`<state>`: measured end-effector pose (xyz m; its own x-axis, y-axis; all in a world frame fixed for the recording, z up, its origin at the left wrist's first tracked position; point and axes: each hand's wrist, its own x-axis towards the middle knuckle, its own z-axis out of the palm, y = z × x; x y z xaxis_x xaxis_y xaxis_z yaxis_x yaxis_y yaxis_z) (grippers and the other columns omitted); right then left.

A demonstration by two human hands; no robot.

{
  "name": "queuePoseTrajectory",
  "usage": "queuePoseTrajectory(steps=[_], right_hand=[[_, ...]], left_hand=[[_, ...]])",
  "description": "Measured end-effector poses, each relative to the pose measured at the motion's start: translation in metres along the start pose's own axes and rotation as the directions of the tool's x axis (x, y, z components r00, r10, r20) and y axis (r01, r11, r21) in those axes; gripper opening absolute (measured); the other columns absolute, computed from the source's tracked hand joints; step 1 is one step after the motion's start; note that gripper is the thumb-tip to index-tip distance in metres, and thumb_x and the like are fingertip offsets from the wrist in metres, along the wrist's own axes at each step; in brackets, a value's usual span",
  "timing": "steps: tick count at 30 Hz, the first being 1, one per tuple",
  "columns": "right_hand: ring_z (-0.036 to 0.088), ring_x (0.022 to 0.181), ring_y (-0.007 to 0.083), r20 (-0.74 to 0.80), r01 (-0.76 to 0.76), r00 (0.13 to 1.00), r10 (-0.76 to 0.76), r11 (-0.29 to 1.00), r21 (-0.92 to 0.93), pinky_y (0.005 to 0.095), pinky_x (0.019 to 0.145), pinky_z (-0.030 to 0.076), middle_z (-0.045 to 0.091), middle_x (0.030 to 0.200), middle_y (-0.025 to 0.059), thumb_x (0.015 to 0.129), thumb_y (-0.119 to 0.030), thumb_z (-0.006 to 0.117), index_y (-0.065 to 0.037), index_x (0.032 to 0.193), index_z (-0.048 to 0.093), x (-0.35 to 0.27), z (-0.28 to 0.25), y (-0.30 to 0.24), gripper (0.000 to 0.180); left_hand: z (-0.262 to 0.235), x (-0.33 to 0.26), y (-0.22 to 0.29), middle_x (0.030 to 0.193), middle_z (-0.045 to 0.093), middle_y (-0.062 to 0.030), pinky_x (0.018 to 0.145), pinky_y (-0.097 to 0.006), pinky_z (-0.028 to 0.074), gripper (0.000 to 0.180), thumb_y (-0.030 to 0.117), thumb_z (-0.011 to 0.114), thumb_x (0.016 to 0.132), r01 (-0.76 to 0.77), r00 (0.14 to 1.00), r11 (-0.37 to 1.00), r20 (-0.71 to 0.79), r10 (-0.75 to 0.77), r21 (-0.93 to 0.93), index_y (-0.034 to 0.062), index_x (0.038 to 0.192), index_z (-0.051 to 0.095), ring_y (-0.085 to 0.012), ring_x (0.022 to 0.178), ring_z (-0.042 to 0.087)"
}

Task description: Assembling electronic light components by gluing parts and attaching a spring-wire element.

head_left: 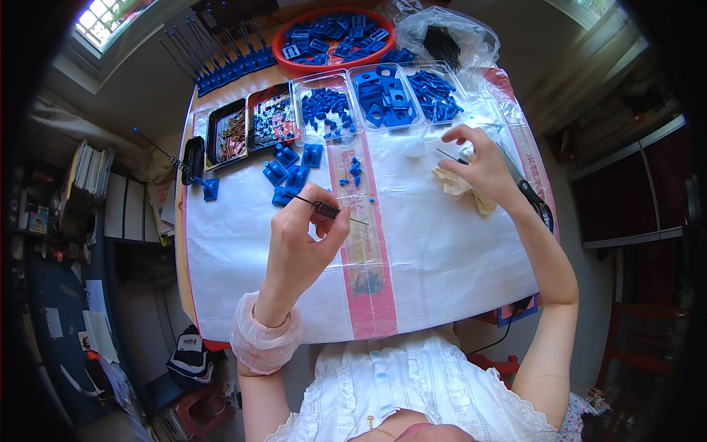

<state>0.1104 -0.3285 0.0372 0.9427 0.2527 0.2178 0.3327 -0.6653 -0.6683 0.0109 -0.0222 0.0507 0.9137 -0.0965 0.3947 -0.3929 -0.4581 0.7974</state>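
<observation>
My left hand (303, 236) pinches a thin dark rod with a black spring-like coil (325, 209) around its middle, held above the table. Both ends of the rod stick out past my fingers. Over a crumpled cream cloth (460, 187), my right hand (480, 163) has its thumb and forefinger apart. A small tool with a thin metal tip and dark handle (462, 160) shows between them; its far end is hidden by the hand. Left of centre lie several blue square-based plastic parts (297, 176), with a few small blue pointed pieces (356, 168) beside them.
Clear trays of blue parts (324, 103) and black trays with brass-coloured pins (232, 132) and small metal pieces (272, 118) line the back. Behind stand a red basin (276, 50), upright rods in blue bases (236, 68) and a plastic bag (479, 44). A black-handled tool (532, 197) lies far right.
</observation>
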Motion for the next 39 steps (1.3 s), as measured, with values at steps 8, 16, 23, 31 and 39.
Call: queuePoseTrajectory(steps=[8,16,23,31,39], right_hand=[[0.061,0.1,0.0303,-0.025,0.24,0.965,-0.26,0.921,-0.305,0.0408,0.087,0.05,0.065,0.1,0.0114,0.079,-0.007,0.077,-0.002,0.1,0.07,-0.044,0.006,0.006,0.022],[0.064,0.088,0.0297,0.07,0.035,0.997,-0.035,0.999,-0.006,0.0394,0.079,0.051,0.063,0.094,0.0122,0.084,-0.005,0.073,0.0,0.1,0.069,-0.053,0.032,0.019,0.018],[0.064,0.085,0.0283,0.177,0.326,0.921,-0.348,0.935,0.14,0.0388,0.075,0.052,0.063,0.09,0.0115,0.086,-0.005,0.071,0.001,0.092,0.068,-0.057,0.063,-0.021,0.009],[0.064,0.081,0.0287,0.103,0.402,0.911,-0.4,0.916,0.005,0.0384,0.072,0.052,0.061,0.088,0.0113,0.086,-0.005,0.072,0.0,0.088,0.069,-0.046,0.091,-0.016,0.006],[0.064,0.08,0.0318,0.048,0.303,0.953,-0.3,0.952,-0.045,0.0417,0.072,0.052,0.061,0.088,0.0142,0.086,-0.002,0.068,0.001,0.087,0.065,-0.045,0.08,-0.012,0.004]], left_hand=[[0.001,0.001,-0.002,0.067,0.064,-0.0032,0.052,-0.023,0.045,0.017,0.002,0.075,0.087,0.002,0.999,1.0,-0.035,-0.003,-0.014,0.0031,0.088,0.058,-0.0078,0.056,0.058],[0.001,0.002,0.0,0.067,0.064,-0.0029,0.052,-0.022,0.045,0.016,0.003,0.074,0.087,0.006,0.999,0.999,-0.05,-0.007,-0.031,0.0027,0.087,0.058,-0.0074,0.057,0.059],[-0.001,0.002,0.0,0.069,0.064,-0.0025,0.052,-0.021,0.045,0.015,0.002,0.074,0.088,0.007,0.999,1.0,-0.038,-0.008,-0.028,0.0021,0.088,0.058,-0.0068,0.059,0.06],[-0.003,0.001,0.0,0.074,0.064,-0.002,0.054,-0.02,0.046,0.014,0.0,0.073,0.089,0.017,1.0,1.0,-0.02,-0.017,-0.013,0.0007,0.089,0.059,-0.0062,0.063,0.062],[-0.002,0.002,-0.002,0.068,0.065,-0.0041,0.052,-0.023,0.048,0.017,0.002,0.075,0.087,0.007,0.999,0.999,-0.041,-0.008,-0.038,0.0024,0.087,0.058,-0.0094,0.058,0.063]])
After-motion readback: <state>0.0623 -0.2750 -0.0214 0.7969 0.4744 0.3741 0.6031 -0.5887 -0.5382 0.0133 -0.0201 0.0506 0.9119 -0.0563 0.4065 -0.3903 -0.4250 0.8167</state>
